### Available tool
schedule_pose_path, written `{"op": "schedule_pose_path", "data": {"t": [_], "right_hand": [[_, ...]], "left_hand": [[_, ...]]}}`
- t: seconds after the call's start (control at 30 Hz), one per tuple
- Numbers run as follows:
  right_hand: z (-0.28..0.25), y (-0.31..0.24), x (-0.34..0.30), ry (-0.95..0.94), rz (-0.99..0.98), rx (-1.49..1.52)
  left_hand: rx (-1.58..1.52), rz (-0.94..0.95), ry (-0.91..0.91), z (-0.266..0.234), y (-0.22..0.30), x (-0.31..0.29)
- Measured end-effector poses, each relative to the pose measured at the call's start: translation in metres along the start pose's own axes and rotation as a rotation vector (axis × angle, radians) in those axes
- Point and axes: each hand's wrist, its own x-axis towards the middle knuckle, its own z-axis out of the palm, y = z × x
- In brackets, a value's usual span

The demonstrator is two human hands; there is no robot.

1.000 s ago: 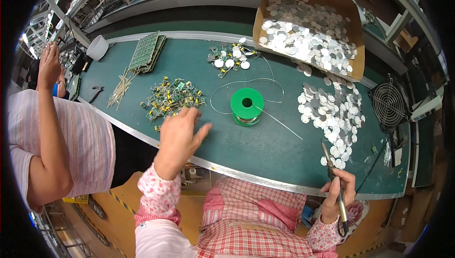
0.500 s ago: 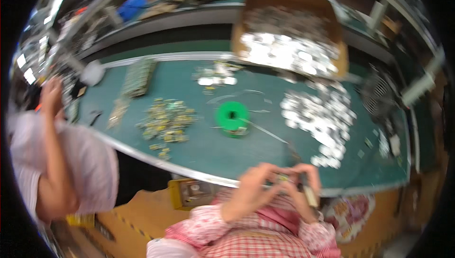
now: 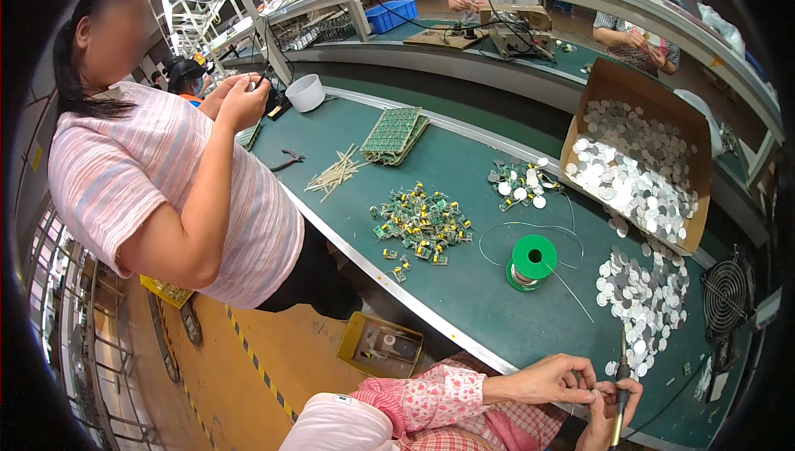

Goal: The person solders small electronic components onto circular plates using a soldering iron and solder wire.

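My left hand (image 3: 553, 381) reaches in from the table's front edge, its fingertips pinched together. What they hold, if anything, is too small to make out. Touching those fingertips, my right hand (image 3: 609, 414) grips a soldering iron (image 3: 620, 401) by its handle, the tip pointing away from me toward a pile of round silver discs (image 3: 642, 294). A green solder spool (image 3: 532, 261) stands to the left, a length of wire trailing from it. Farther left is a heap of small green circuit boards with yellow parts (image 3: 421, 221).
An open cardboard box (image 3: 702, 202) of discs stands at the back right, near a black fan (image 3: 725, 298). Disc-and-board pieces (image 3: 523, 182), stacked board panels (image 3: 393, 135), thin sticks (image 3: 337, 171) and pliers (image 3: 287, 160) lie on the green table. At left stands a co-worker (image 3: 178, 194).
The view has swung left and up, bringing the co-worker fully into it. My hands now appear farther right in the picture, still close together with the soldering iron in the right one.
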Motion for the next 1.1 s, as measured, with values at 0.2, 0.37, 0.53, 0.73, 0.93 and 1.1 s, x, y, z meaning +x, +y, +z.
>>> {"op": "schedule_pose_path", "data": {"t": [0.2,0.37,0.53,0.73,0.93,1.1], "right_hand": [[-0.001,0.018,0.0,0.071,0.002,0.267],[0.016,0.005,0.003,0.131,-0.023,0.253],[-0.011,0.021,0.028,0.476,-0.253,-0.245],[-0.025,0.033,0.044,0.185,-0.536,-1.07],[-0.013,0.034,0.046,-0.023,-0.554,-0.979],[-0.013,0.026,0.04,0.164,-0.514,-1.09]], "left_hand": [[-0.37,-0.017,-0.12,0.001,0.002,0.004],[-0.388,-0.248,0.03,-0.002,0.02,-0.013],[-0.28,-0.279,0.041,-0.013,0.014,-0.01],[-0.042,-0.011,0.237,-0.008,0.006,-0.006],[-0.06,-0.116,0.317,-0.015,0.008,-0.005],[-0.035,-0.103,0.316,-0.019,0.008,-0.006]]}}
